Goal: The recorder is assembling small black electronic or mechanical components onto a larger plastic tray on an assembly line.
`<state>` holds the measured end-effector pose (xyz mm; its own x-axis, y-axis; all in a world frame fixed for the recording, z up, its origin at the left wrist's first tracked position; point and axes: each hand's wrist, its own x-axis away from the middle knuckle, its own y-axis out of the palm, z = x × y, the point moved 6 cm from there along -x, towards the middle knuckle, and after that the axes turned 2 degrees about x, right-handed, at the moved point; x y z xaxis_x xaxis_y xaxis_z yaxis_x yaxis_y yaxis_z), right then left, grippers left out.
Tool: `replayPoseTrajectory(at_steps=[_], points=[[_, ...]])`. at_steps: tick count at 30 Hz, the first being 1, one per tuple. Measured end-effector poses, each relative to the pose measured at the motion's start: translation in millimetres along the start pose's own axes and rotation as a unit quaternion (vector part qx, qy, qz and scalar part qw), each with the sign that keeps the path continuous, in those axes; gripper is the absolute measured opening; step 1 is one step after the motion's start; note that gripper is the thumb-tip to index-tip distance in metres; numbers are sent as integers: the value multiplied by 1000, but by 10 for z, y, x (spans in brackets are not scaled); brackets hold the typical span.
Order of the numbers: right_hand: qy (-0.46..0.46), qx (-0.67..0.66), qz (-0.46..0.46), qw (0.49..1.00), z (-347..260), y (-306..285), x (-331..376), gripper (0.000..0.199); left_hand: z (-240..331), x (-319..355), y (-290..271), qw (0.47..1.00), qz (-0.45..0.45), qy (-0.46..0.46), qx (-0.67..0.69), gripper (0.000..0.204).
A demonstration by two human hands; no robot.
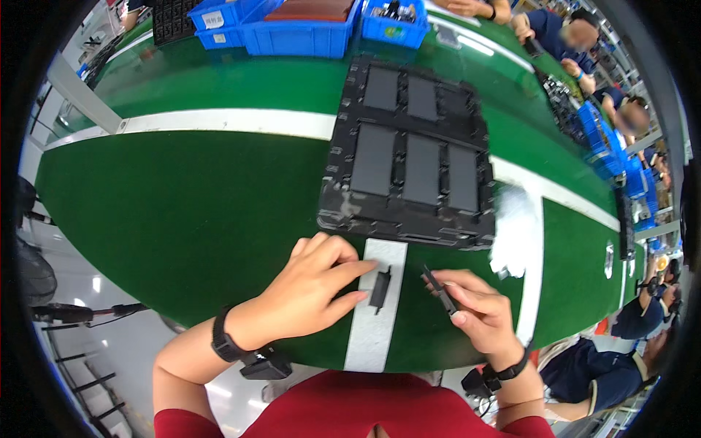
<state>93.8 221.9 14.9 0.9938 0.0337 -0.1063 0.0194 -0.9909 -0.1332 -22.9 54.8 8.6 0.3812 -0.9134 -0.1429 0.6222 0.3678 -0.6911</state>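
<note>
The person's left hand [314, 288] is unclenched, thumb and forefinger parted just beside a small black part [380, 290] that lies on a pale strip [371, 339]; whether a fingertip touches it cannot be told. The right hand [482, 310] pinches a second, slim dark piece [440, 290] between thumb and fingers, raised at a slant over the table [197, 212]. Each wrist wears a black band. The pale strip runs from the near edge of the green surface up to a large black tray [338, 201], which has flat grey panels [422, 169] set in two rows. Against the right of the tray lies a clear, crumpled plastic bag [515, 230], with a white line [531, 306] running down beside it. Another white band [226, 120] crosses the green to the left, meeting a pale post [84, 95]. Along the far side stand blue bins [296, 40], one with a reddish-brown load. On the right, co-workers in dark shirts [584, 376] sit along the bench among more blue bins [602, 139]. At the left, the floor [91, 281] is light and glossy.
</note>
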Motion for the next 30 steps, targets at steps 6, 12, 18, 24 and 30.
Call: replayPoseTrajectory(at_steps=[6,12,18,24,30], points=[[-82,415,-26,906,-72,135,-48,36,24,-25,142,992,-12,-2,-125,50],[-97,451,-50,886,-6,200,-84,34,32,51,202,988,-25,-36,-146,54],[-108,457,-77,879,40,221,-94,35,22,55,168,989,-46,-44,-136,55],[-109,466,-80,874,66,224,-98,36,-7,36,173,989,-48,-42,-130,55],[-110,472,-79,871,49,221,-101,36,0,33,172,990,-49,-41,-129,55]])
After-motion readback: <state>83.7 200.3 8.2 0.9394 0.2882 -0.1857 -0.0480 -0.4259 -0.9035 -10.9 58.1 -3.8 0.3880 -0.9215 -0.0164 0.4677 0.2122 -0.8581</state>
